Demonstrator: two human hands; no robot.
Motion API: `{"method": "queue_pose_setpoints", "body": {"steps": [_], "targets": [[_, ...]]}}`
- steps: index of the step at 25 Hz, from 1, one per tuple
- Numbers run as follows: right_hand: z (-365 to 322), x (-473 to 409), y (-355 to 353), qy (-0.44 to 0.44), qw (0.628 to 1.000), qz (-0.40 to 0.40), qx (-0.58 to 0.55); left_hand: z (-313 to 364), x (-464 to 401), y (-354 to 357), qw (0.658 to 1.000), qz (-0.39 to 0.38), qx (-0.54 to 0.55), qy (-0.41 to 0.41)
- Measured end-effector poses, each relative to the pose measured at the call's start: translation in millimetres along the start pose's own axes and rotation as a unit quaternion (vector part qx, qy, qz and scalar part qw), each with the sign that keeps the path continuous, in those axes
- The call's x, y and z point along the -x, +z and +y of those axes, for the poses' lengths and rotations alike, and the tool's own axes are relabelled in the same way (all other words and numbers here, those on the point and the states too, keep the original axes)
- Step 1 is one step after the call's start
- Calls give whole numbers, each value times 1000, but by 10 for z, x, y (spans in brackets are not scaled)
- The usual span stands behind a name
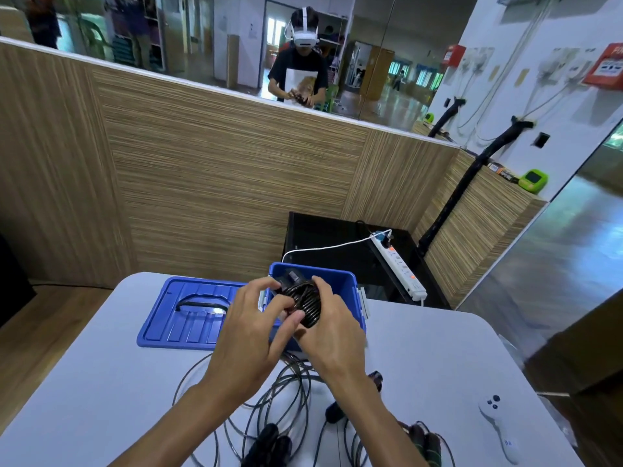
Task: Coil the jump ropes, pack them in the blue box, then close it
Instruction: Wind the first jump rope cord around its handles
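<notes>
A tightly coiled black jump rope (305, 303) is held over the open blue box (350, 291). My left hand (256, 328) pinches the coil from the left, and my right hand (332, 328) grips it from the right. The box's blue lid (188, 315) lies flat on the white table (438, 358) just left of the box. Loose jump ropes (286, 399) with black handles (269, 446) sprawl on the table below my forearms. What lies inside the box is mostly hidden by my hands.
A white controller (499, 426) lies at the table's right. Behind the box stands a black cabinet (337, 237) with a white power strip (401, 267) and cable. A wood-panelled wall with a mirror above runs across the back.
</notes>
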State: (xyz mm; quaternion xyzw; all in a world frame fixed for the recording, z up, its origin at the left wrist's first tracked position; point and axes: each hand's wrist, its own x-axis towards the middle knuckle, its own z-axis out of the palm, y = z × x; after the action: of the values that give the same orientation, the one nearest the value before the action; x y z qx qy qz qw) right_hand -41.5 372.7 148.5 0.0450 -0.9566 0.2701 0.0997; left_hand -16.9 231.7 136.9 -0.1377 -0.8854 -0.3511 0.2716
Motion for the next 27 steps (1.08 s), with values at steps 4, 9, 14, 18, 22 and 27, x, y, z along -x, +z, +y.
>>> {"method": "queue_pose_setpoints", "body": {"steps": [4,9,14,18,22,27], "targets": [[47,-24,-18,38,999,5,-24,192,-109,119,973,30,175,-148],[137,-37,-55,45,999,-3,-19,437,-410,411,912,-24,266,-312],[368,-105,-108,56,997,-38,-21,380,-576,699,890,-55,297,-341],[596,-177,-110,73,993,-59,-70,367,-588,915,878,-72,352,-317],[834,-254,-114,74,984,-74,-146,373,-654,1070,868,-95,364,-323],[1015,-318,53,77,966,-128,-213,292,-758,1253,864,-130,312,-373]]}}
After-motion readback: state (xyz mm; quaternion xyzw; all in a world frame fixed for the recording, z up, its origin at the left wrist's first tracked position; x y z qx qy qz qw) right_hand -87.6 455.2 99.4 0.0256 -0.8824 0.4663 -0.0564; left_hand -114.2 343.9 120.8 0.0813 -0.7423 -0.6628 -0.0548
